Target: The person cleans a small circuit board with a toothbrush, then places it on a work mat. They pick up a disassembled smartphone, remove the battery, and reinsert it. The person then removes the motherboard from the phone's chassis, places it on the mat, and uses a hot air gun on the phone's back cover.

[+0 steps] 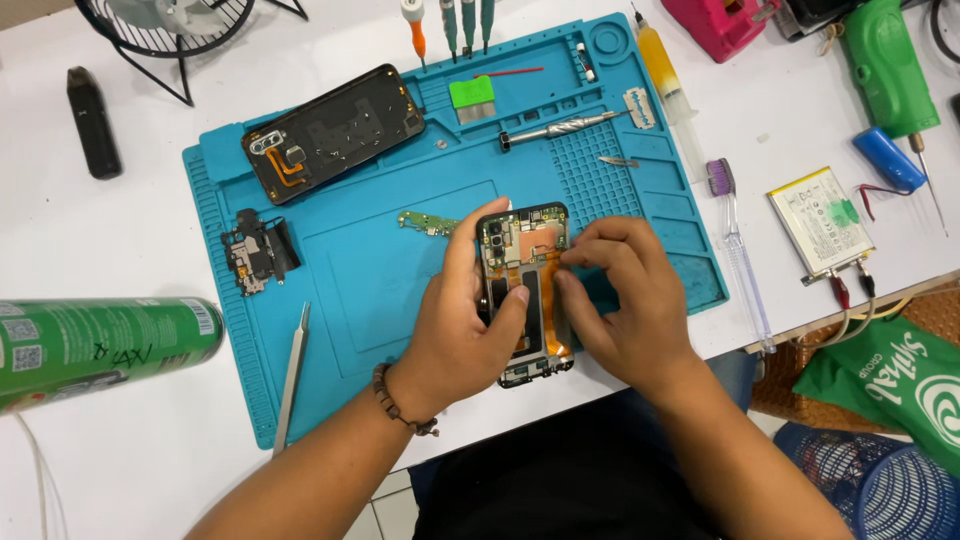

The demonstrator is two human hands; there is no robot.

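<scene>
- The white table (150,450) is the biggest thing, and its edges are cut off by the picture.
- A blue mat (400,270) lies on the table, and the hands cover part of its front.
- A green can (100,345) lies on its side at the left, and its end is cut off.
- A black fan (170,25) stands at the top left, and only its bottom part shows.
- A green tool (885,65) lies at the top right, well apart from the hands.
- A black phone back (335,130) lies open on the mat, near the top left.
- The open phone (525,265) is held up over the front middle of the mat, between both hands.
- The left hand (465,325) is wrapped tight around the phone's left side, with its thumb on the middle.
- The right hand (625,295) has its fingers pinched together on the phone's right edge; what they pinch is too small to see.
- A flat battery (820,220) lies on the table at the right, with clips on its corner.
- A clear toothbrush (740,250) lies beside the mat.
- Metal tweezers (292,375) lie on the mat's left front.
- A small green board (428,222) peeks out behind the left hand.
</scene>
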